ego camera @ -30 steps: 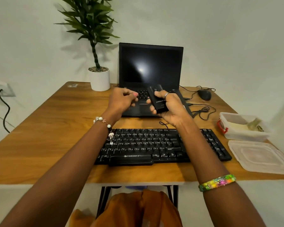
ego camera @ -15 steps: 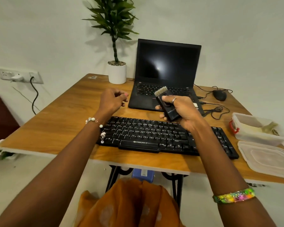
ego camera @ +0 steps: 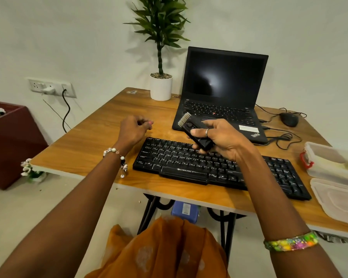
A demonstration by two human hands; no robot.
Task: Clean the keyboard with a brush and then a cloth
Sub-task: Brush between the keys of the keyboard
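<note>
Half-hidden brush [ego camera: 196, 133], seemingly bristles up.

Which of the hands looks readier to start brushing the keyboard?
The right hand: it already grips the brush, bristles out, right above the keyboard. The left hand holds nothing, off to the side.

Small home-office or study corner. Wooden table [ego camera: 92, 141] on black metal legs, set against a plain white wall. On it: open black laptop [ego camera: 223, 93] with dark screen, separate black keyboard [ego camera: 189, 163], wired mouse [ego camera: 289, 119] with loose cable, potted green plant [ego camera: 161, 85] in a white pot, clear plastic container [ego camera: 329, 159] with its lid [ego camera: 338, 199] laid beside. Wall socket panel [ego camera: 50, 87] with a plug and a dangling black cord. Dark red planter [ego camera: 10, 141] on the floor at left.
</note>
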